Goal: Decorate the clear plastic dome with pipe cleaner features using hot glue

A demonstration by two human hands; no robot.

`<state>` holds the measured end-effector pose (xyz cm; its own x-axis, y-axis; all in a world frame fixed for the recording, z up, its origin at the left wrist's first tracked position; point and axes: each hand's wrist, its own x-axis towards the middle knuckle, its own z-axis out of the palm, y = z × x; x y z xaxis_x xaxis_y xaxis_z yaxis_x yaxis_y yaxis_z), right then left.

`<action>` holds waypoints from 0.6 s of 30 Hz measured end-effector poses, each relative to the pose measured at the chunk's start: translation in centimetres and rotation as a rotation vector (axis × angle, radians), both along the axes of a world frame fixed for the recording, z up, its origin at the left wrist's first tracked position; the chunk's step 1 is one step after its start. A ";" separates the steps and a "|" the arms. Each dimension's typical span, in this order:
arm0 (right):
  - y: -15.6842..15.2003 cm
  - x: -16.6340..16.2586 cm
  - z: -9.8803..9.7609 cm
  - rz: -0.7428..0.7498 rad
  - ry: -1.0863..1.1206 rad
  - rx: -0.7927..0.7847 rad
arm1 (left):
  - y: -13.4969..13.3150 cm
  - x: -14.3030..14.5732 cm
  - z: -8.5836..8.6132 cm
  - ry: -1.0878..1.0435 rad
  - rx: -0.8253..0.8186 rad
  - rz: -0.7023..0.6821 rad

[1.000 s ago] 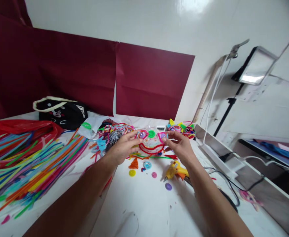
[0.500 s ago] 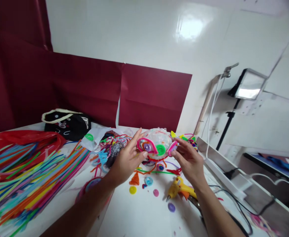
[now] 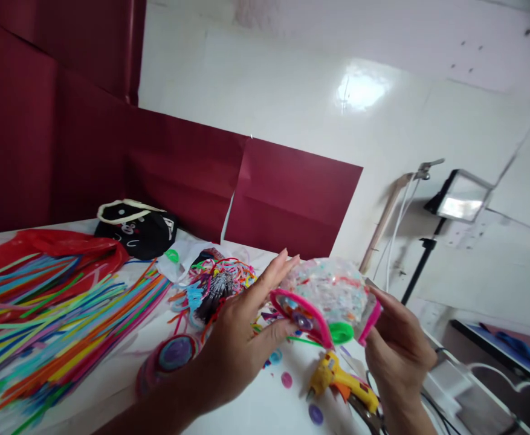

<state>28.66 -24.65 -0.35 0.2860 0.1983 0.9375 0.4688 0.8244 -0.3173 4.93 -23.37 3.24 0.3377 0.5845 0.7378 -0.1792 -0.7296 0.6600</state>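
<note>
A round clear ball [image 3: 330, 290] speckled with confetti is lifted above the white table [image 3: 255, 405], held between both of my hands. It carries pink pipe-cleaner eyes and a green disc as a nose. My left hand [image 3: 242, 338] presses its left side with thumb and outstretched fingers. My right hand [image 3: 398, 350] grips its right side by a pink loop. A yellow glue gun [image 3: 341, 380] lies on the table just under the ball.
A big fan of coloured pipe cleaners [image 3: 51, 320] covers the left of the table on a red bag. A black pouch [image 3: 135, 226] and a tangle of craft bits [image 3: 219, 281] lie behind. A lamp on a stand [image 3: 459, 196] and cables are at right.
Both hands have lifted the ball off the table toward me and to the right, tilting its face downward. The view has shifted upward and closer.
</note>
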 end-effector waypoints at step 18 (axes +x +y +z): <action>-3.1 -3.2 2.5 0.077 -0.087 -0.208 | 5.5 0.9 -1.5 -0.182 -0.608 -0.328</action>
<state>25.49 -27.75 2.18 0.1826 0.4075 0.8948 0.4403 0.7798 -0.4450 5.86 -17.83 1.71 0.4693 0.7994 0.3751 -0.4726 -0.1315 0.8714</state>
